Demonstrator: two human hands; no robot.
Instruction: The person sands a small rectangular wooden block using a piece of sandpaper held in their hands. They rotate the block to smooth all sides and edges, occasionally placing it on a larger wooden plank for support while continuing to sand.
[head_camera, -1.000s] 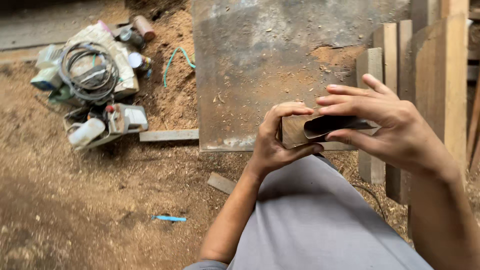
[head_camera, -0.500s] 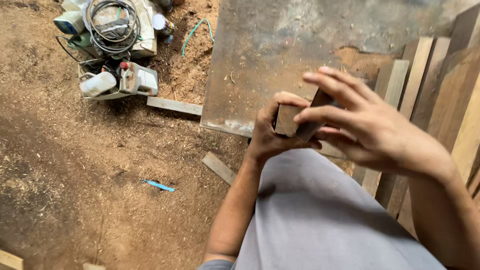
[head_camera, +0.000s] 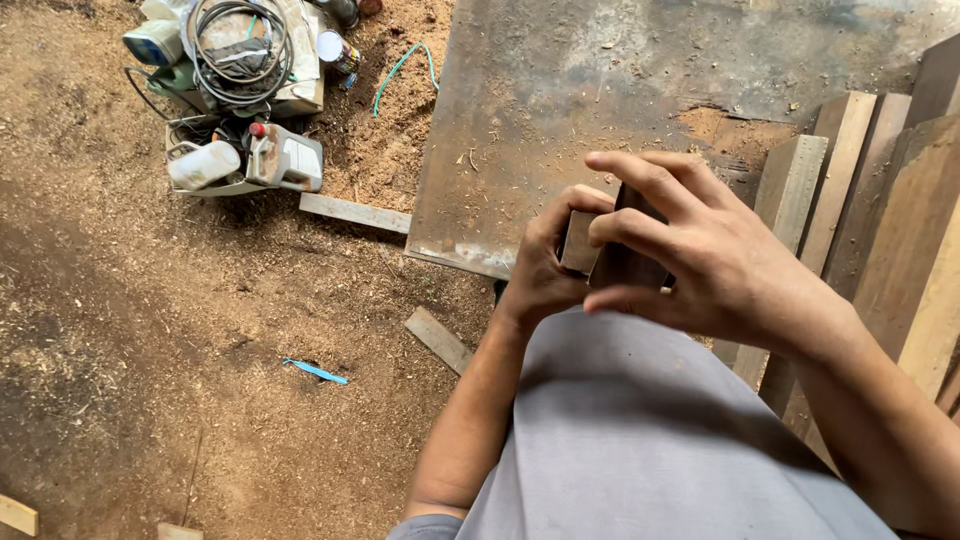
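Both hands grasp one small wooden block (head_camera: 580, 243) above the grey-clad knee (head_camera: 640, 430). The left hand (head_camera: 545, 275) cups its near end. The right hand (head_camera: 700, 255) wraps fingers over the block's top.

The small block (head_camera: 580, 243) gripped at frame centre looks like dark, matt wood. Behind it lies a dull, scuffed metal sheet (head_camera: 600, 90) dusted with shavings. Rough sawn wooden planks (head_camera: 870, 200) stand at right. The ground (head_camera: 150, 350) at left is loose, grainy sawdust.
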